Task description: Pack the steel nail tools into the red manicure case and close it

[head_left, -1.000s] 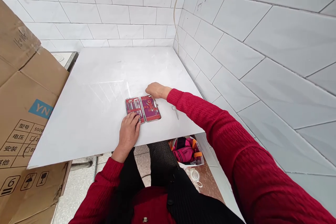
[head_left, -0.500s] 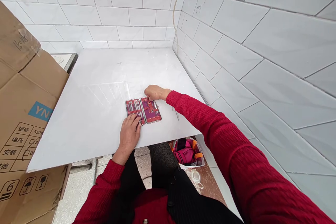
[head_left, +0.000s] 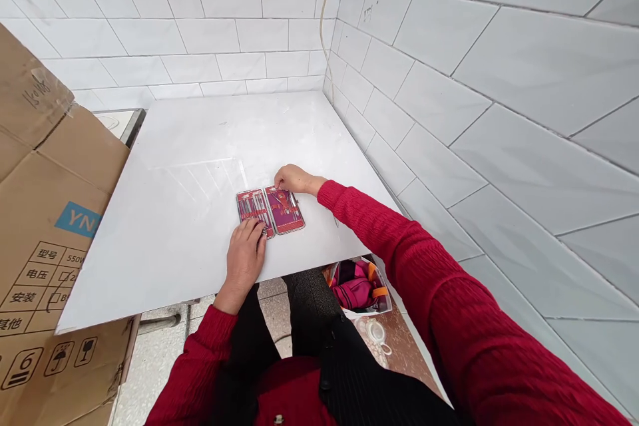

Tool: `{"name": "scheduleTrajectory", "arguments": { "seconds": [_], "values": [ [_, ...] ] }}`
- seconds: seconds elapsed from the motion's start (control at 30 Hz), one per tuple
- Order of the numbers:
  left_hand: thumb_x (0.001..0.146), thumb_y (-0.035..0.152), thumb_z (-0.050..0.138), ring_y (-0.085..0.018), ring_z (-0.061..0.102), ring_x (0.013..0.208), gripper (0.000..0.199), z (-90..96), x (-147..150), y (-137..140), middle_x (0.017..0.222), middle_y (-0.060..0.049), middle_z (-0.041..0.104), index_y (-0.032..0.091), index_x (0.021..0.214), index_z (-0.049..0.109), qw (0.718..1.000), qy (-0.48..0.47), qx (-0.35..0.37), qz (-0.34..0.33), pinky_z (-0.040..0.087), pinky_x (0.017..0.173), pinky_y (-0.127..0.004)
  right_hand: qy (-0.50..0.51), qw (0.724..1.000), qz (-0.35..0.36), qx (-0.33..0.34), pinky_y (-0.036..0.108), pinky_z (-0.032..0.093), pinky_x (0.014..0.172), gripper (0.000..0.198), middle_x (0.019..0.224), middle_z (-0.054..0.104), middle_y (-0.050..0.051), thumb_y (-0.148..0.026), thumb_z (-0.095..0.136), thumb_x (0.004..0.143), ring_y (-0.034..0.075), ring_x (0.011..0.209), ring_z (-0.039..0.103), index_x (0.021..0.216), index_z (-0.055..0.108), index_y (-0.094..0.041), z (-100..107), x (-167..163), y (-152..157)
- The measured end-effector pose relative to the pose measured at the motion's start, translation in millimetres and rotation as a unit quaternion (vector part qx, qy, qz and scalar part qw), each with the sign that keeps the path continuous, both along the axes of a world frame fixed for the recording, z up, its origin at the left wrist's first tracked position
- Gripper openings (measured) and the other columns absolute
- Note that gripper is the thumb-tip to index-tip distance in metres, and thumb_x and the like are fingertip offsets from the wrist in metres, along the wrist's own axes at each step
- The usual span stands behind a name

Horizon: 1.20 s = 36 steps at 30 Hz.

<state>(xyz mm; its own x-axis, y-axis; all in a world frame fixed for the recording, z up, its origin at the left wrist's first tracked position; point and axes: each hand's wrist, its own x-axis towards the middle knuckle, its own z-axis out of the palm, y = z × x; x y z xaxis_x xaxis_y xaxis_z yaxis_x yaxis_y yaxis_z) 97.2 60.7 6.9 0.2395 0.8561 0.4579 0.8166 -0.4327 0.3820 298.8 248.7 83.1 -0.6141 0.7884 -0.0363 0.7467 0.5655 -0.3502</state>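
An unfolded manicure case (head_left: 285, 229) with a red and purple lining lies on the white table (head_left: 190, 126). Slim metal tools (head_left: 257, 200) fill its left half, and more tools (head_left: 294, 203) sit under straps in the right half. My left hand (head_left: 245, 249) grips the near edge of the left half, its fingers bent over the case. At the far edge of the right half, my right hand (head_left: 294, 180) is closed in a pinch. Whatever is between those fingertips is too small to make out. A thin metal tool (head_left: 336, 221) lies beside my right sleeve, mostly hidden.
A large cardboard box (head_left: 50, 173) stands against the table's left side. Tiled walls (head_left: 449, 120) border the back and right. Under the near edge, a container (head_left: 384, 304) holds pink and orange cloth items. A cable (head_left: 327, 6) hangs in the corner.
My right hand's fingertips have shifted slightly toward the case's far edge, uncovering more of the tools. The metal tool on the table is now more covered by my sleeve. My left hand stays put.
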Motion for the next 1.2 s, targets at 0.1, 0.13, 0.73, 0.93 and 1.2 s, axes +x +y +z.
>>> {"name": "scheduleTrajectory", "arguments": {
  "seconds": [0.1,0.13,0.73,0.93,1.2],
  "values": [
    [0.105,0.03,0.044,-0.033,0.057,0.132,0.034,0.8,0.3,0.7,0.137,-0.014,0.066,0.019,0.127,0.067,1.0,0.001,0.0,-0.002,0.046,0.114,-0.055,0.026,0.999,-0.016,0.022,0.026,0.049,0.079,0.024,0.096,0.08,0.007,-0.003,0.063,0.087,0.019,0.089,0.071,0.089,0.084,-0.015,-6.6,4.6,-6.0],
    [0.105,0.03,0.043,-0.033,0.057,0.132,0.035,1.0,0.2,1.1,0.137,-0.015,0.066,0.018,0.127,0.067,1.0,0.001,-0.001,-0.003,0.046,0.114,-0.055,0.054,0.998,-0.024,0.031,0.027,0.049,0.081,0.024,0.101,0.08,0.008,-0.004,0.063,0.088,0.019,0.091,0.071,0.094,0.084,-0.016,-6.7,8.7,-8.0],
    [0.103,0.036,0.041,-0.034,0.058,0.134,0.042,1.9,-0.6,7.9,0.14,-0.016,0.066,0.017,0.134,0.062,1.0,-0.025,-0.016,-0.007,0.045,0.115,-0.054,0.041,0.928,-0.371,-0.024,0.025,0.043,0.07,0.011,0.097,0.078,0.004,-0.028,0.069,0.095,0.017,0.087,0.069,0.095,0.076,-0.019,-30.6,145.9,-138.9],
    [0.103,0.036,0.041,-0.034,0.057,0.135,0.041,4.3,-1.0,7.2,0.14,-0.017,0.065,0.016,0.13,0.064,0.999,-0.041,-0.017,-0.006,0.045,0.115,-0.054,-0.019,0.947,-0.319,0.02,0.029,0.049,0.085,0.035,0.131,0.071,0.009,-0.019,0.064,0.096,0.022,0.106,0.069,0.13,0.071,-0.02,-20.0,124.5,-122.7],
    [0.104,0.038,0.04,-0.032,0.058,0.133,0.04,4.8,-11.6,-0.6,0.139,-0.016,0.065,0.017,0.126,0.067,0.998,-0.059,-0.005,0.01,0.047,0.114,-0.052,-0.063,0.972,-0.227,0.004,0.028,0.048,0.091,0.033,0.127,0.071,0.006,-0.005,0.062,0.09,0.02,0.106,0.068,0.114,0.077,-0.022,-12.5,136.2,-113.8]
  ]
}}
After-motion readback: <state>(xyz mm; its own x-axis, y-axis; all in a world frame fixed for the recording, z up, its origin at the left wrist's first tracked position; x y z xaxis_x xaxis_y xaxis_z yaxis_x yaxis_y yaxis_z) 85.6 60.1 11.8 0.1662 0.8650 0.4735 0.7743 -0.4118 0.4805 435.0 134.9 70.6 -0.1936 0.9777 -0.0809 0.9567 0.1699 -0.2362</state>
